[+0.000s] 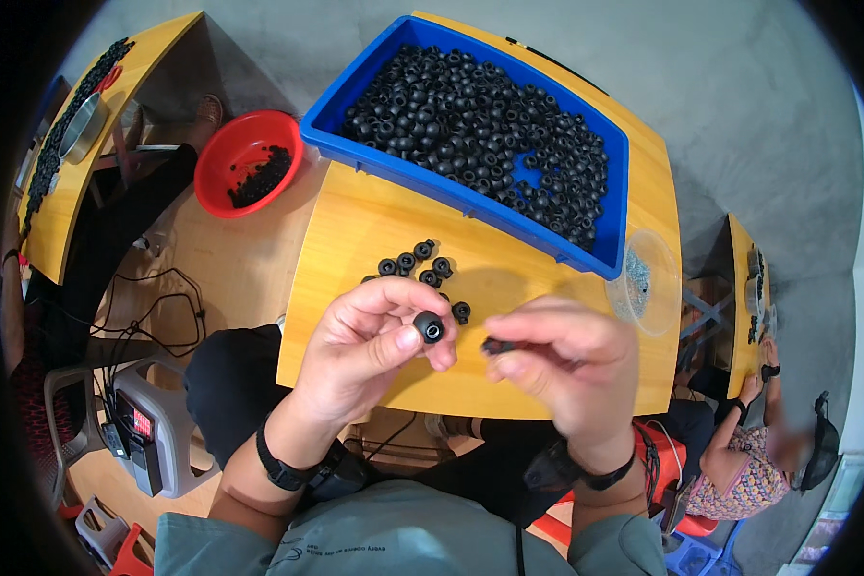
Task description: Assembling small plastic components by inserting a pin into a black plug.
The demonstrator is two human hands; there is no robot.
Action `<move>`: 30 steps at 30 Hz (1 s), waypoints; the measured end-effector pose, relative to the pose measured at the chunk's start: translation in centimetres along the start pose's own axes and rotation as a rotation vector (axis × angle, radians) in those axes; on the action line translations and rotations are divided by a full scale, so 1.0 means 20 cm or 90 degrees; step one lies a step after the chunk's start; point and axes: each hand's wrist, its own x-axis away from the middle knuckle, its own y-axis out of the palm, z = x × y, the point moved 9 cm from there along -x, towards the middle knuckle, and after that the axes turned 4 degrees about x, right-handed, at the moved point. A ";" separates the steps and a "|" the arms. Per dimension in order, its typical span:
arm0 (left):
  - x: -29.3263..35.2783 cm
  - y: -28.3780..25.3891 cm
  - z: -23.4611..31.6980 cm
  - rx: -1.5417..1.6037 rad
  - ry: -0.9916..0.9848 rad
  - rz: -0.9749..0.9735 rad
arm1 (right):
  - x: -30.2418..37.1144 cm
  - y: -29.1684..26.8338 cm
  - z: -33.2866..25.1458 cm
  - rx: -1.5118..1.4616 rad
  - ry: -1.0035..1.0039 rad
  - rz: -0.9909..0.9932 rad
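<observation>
Left hand [360, 353]: I've got a round black piece [429, 327] pinched in the fingers
Right hand [583, 360]: fingers nipping a small dark bit [496, 346], kinda blurry on my feed
Bench [336, 230]: loose black parts [406, 261] just past both hands
Blue tub [355, 152]: far end, heaped with ring-shaped parts [422, 115]

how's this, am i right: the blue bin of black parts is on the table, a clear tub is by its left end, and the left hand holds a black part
Not quite: the head view shows the clear tub by the blue bin's right end. The bin of black parts is on the table, and the left hand holds a black part.
</observation>
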 end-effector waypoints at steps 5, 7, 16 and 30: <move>0.02 0.00 -0.01 -0.039 -0.011 0.023 | 0.04 0.05 -0.04 0.085 -0.036 0.036; 0.02 0.00 0.00 -0.041 0.002 0.020 | 0.04 0.06 -0.05 0.098 -0.063 0.057; 0.05 0.02 0.07 -0.152 0.056 0.027 | 0.06 0.10 -0.02 0.090 -0.075 0.090; 0.06 0.10 0.16 -0.466 0.145 -0.004 | 0.05 0.14 0.18 -0.214 0.112 0.000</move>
